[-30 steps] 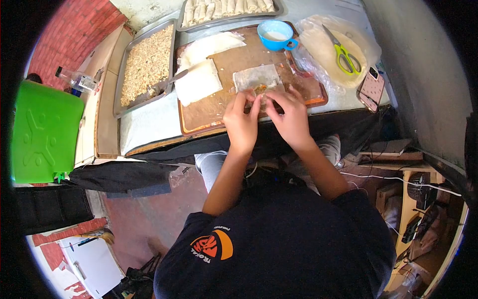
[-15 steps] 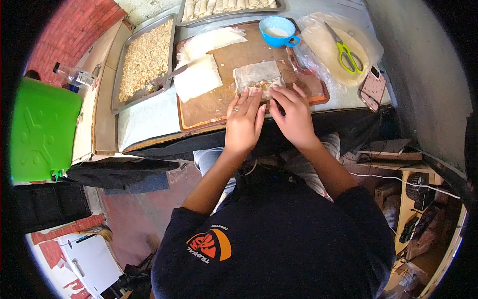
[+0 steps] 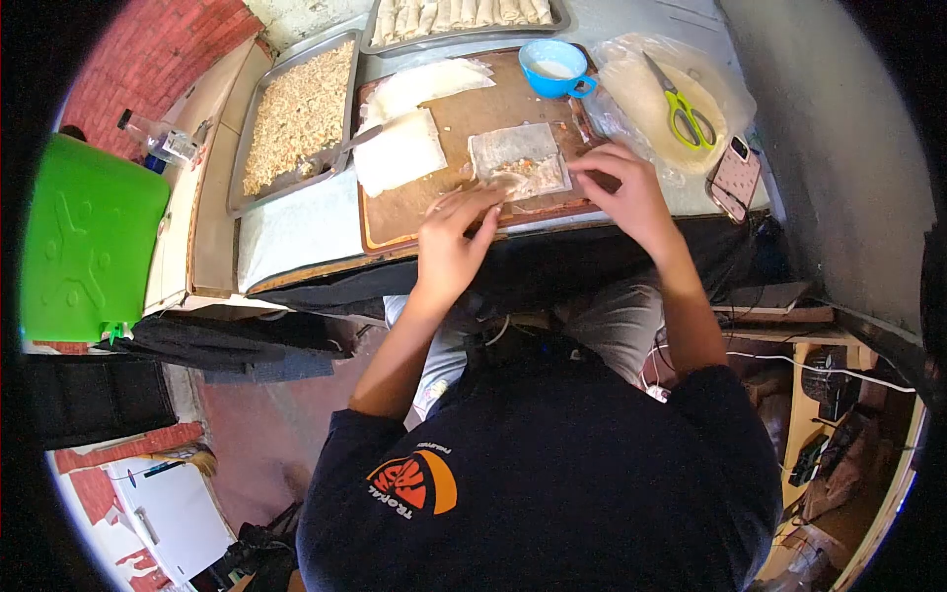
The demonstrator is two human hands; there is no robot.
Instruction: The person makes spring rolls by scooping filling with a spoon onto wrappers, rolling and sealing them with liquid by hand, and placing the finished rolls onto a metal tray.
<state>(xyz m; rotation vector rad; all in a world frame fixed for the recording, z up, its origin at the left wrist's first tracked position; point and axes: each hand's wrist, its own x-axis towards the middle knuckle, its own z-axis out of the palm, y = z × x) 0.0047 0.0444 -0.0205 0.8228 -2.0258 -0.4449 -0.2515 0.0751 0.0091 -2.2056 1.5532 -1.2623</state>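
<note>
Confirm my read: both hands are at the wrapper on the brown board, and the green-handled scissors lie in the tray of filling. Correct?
One thing is off: the head view shows the green-handled scissors on the pale round sheets at the right, not in the tray. The left hand and right hand are indeed at the wrapper on the brown board.

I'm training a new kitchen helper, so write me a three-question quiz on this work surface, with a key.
1. What lies on the pale round sheet in clear plastic?
a) the bottle
b) the green-handled scissors
c) the green container

2. True or false: filling shows on the pale wrapper between the fingertips of the left hand and the right hand.

3. What colour is the cup at the far right corner of the brown board?

Key: 1. b; 2. true; 3. blue.
</note>
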